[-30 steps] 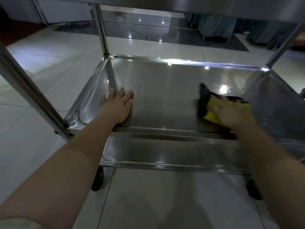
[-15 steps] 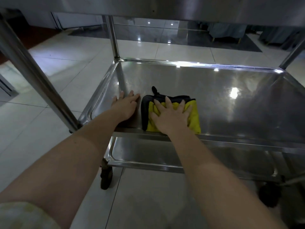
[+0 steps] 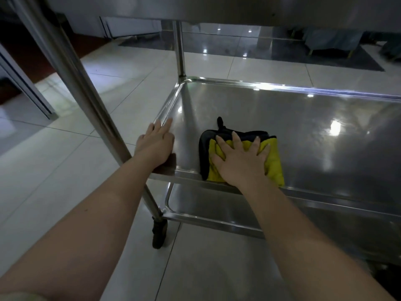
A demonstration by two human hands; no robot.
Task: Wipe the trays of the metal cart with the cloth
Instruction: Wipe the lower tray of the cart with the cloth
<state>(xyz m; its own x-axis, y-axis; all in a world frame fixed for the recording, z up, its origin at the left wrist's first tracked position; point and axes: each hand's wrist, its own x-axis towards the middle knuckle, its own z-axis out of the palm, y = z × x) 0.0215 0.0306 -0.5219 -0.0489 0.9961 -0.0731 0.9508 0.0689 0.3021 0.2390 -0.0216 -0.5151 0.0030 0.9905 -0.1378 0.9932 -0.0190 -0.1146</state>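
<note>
A yellow and black cloth (image 3: 273, 161) lies folded on the middle tray (image 3: 303, 118) of the metal cart, near its front left corner. My right hand (image 3: 239, 160) presses flat on the cloth with fingers spread. My left hand (image 3: 156, 144) rests flat on the tray's left front rim, fingers straight, a short gap from the cloth. A lower tray (image 3: 212, 211) shows under the middle one. The underside of the top tray (image 3: 238, 9) crosses the top of the view.
A slanted cart post (image 3: 71, 79) runs past my left forearm down to a black caster (image 3: 159, 234). Another upright post (image 3: 179, 48) stands at the tray's far left corner. Glossy white floor tiles (image 3: 65, 170) surround the cart; draped furniture (image 3: 332, 40) stands far back.
My right hand has swept the cloth from the tray's right side to its left front part. The left hand has slid slightly outward onto the left rim.
</note>
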